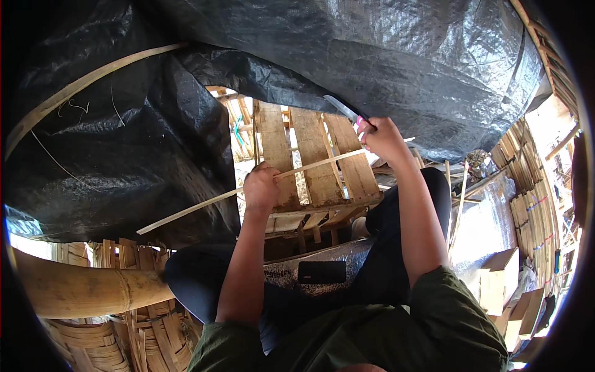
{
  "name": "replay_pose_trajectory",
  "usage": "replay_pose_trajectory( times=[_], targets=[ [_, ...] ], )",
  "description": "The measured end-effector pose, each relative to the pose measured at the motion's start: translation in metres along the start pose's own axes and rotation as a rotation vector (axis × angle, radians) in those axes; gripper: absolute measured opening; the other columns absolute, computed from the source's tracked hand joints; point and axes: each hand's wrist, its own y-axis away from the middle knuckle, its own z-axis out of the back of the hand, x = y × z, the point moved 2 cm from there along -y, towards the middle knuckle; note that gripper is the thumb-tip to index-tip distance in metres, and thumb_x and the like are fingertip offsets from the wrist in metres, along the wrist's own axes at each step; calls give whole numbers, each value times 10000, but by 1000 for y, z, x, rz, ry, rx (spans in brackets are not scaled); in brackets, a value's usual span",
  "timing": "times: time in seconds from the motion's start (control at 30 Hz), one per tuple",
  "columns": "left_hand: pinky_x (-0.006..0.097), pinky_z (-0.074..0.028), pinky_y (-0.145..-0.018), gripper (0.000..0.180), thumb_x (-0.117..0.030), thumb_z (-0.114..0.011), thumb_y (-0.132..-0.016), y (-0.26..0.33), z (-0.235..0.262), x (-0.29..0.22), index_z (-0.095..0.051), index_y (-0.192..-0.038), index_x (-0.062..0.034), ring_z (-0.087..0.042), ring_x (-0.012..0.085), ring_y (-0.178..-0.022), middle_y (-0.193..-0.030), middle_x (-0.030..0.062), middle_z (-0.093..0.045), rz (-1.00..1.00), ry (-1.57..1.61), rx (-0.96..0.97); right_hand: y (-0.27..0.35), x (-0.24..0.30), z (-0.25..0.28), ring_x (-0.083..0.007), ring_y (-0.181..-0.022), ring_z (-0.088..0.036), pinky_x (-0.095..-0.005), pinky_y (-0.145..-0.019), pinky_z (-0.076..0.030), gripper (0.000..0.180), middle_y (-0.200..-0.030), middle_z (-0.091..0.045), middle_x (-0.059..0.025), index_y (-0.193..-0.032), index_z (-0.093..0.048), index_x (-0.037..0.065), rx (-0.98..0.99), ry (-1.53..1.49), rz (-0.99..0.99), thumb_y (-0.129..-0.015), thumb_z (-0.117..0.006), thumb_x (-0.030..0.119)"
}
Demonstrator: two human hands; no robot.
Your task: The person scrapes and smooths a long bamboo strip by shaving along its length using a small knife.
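Tarpaulin (384, 68), black and crinkled, hangs low over everything I watch here, its edge just above the knife, so I judge a raised blade could snag or slit it. Below it the slatted wooden pallet (310, 155) stands beyond the knees. Across it runs the long bamboo strip (204, 204), which my left hand (260, 189) grips in a closed fist near its middle. My right hand (384, 139) is wrapped tight around the pink-handled knife (347, 113) at the strip's far end; a slip there could send the edge toward the left fingers.
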Motion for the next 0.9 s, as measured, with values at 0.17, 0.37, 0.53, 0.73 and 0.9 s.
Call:
replay_pose_trajectory(
  times=[0.17,0.37,0.53,0.73,0.9],
  targets=[
    [427,-533,-752,211,6,-662,-758,5,5,-5,-761,-896,-119,-672,311,-841,-893,58,-668,-72,26,-74,0,21,-23,-338,-718,-676,-429,-716,-517,324,-783,-684,-240,-1014,-739,17,129,-127,-124,-985,-612,314],
    [418,-534,-759,161,-48,-721,-769,3,8,-14,-751,-913,-114,-665,295,-883,-897,47,-672,-80,-39,-63,-9,5,-25,-438,-790,-681,-463,-708,-516,339,-796,-666,-303,-946,-706,-52,28,-26,-45,-958,-602,270],
    [414,-537,-762,110,-131,-765,-804,0,11,-12,-741,-908,-101,-660,302,-885,-892,63,-669,-42,13,-72,-15,-8,-23,-492,-844,-667,-490,-728,-513,379,-824,-645,-341,-880,-677,-90,-59,73,-26,-939,-591,274],
    [417,-533,-733,128,-144,-798,-793,-4,9,-2,-739,-883,-76,-657,313,-865,-877,91,-661,18,27,-48,-21,-57,-38,-492,-846,-670,-510,-757,-527,326,-824,-663,-328,-871,-686,-76,-21,67,-52,-934,-533,205],
    [411,-531,-721,134,-140,-808,-782,-3,9,-4,-746,-872,-61,-656,318,-846,-844,96,-653,-8,-19,-47,-28,-98,-55,-464,-899,-688,-492,-760,-519,343,-897,-681,-321,-981,-696,-69,-31,150,-140,-969,-534,233]
  ],
)
